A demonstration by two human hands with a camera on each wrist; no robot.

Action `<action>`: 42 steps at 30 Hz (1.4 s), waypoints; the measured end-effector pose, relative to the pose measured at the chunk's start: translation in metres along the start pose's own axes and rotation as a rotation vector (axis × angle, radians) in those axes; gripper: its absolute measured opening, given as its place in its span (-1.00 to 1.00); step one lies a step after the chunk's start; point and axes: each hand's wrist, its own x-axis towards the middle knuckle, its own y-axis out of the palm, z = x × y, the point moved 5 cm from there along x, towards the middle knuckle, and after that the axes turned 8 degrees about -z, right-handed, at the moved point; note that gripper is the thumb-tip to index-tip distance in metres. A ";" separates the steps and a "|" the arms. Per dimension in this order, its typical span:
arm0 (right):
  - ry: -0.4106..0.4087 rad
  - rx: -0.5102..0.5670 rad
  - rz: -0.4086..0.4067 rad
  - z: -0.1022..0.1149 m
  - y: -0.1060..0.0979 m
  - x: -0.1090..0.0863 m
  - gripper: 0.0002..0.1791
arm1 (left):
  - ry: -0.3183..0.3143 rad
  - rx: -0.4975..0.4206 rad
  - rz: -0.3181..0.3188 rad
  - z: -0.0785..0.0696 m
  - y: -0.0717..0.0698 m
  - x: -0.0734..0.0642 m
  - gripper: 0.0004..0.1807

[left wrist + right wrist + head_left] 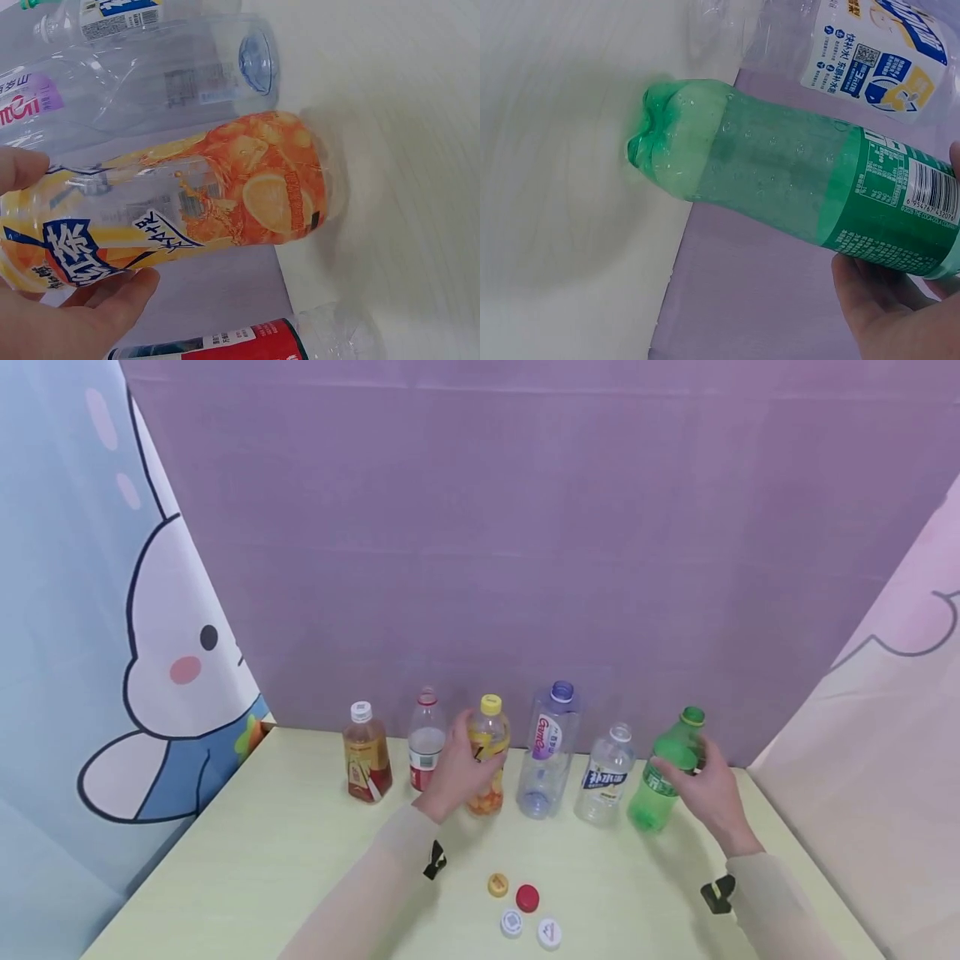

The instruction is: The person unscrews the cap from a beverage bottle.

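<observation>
My left hand holds an iced tea bottle with a yellow cap around its upper half. In the left wrist view, thumb and fingers lie on either side of the bottle's label, and orange slices are printed lower down. Over on the right, my right hand grips a green soda bottle, which leans a little to the right. Fingers curl under its green label in the right wrist view. Several loose caps lie near the front: a yellow cap, a red cap and white caps.
Between the hands stand a tall clear bottle and a smaller clear bottle with a blue label. Left of them are a red-labelled bottle and an amber bottle with a white cap. A purple cloth hangs behind the table.
</observation>
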 end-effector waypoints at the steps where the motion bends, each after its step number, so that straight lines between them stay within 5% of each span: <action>1: 0.003 0.004 0.003 0.000 0.000 0.000 0.16 | 0.001 -0.004 0.006 0.000 -0.001 0.000 -0.05; 12: 0.051 0.035 0.024 0.000 -0.009 -0.009 0.20 | -0.005 -0.022 0.014 -0.002 -0.010 -0.012 -0.05; 22: -0.006 -0.003 -0.121 0.029 -0.035 -0.022 0.06 | 0.051 -0.053 0.061 -0.009 -0.022 -0.026 -0.08; 31: -0.109 0.013 -0.332 0.079 -0.043 -0.046 -0.27 | 0.124 -0.038 0.041 -0.017 -0.032 -0.038 -0.09; 37: -0.286 0.060 -0.287 0.112 -0.023 -0.064 -0.46 | 0.180 -0.051 0.037 -0.027 -0.041 -0.050 -0.09; 42: -0.301 0.086 -0.180 0.122 -0.003 -0.074 -0.54 | 0.194 -0.046 0.065 -0.030 -0.046 -0.062 -0.07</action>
